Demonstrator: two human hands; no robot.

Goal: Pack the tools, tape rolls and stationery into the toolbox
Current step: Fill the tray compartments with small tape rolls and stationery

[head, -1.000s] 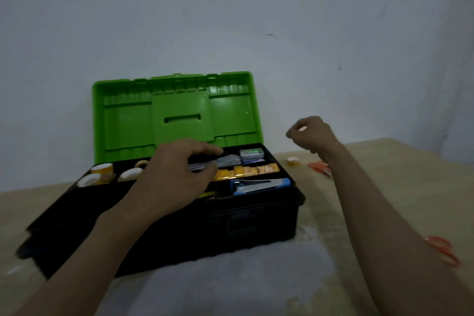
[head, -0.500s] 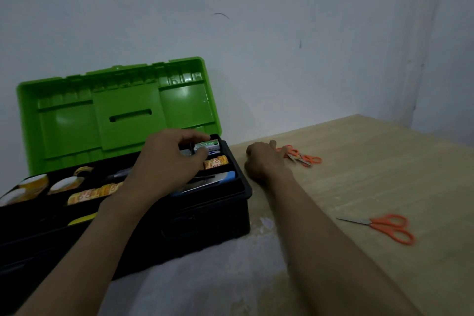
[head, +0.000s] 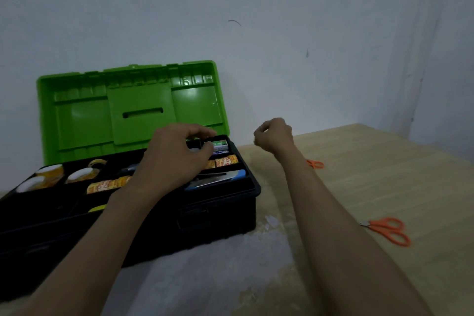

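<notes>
Reaching into the toolbox (head: 218, 213), left fingers (head: 202, 133) pinch the green-white box (head: 220, 145); right fingers (head: 264, 127) bunched, contents unclear.

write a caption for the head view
Left hand reaches into the open toolbox, right hand curled beside it; two orange scissors lie on the table.

My left hand (head: 177, 159) reaches forward, palm down, fingers bent, thumb near forefinger. My right hand (head: 273, 134) is raised, fingers curled in toward the palm.
</notes>
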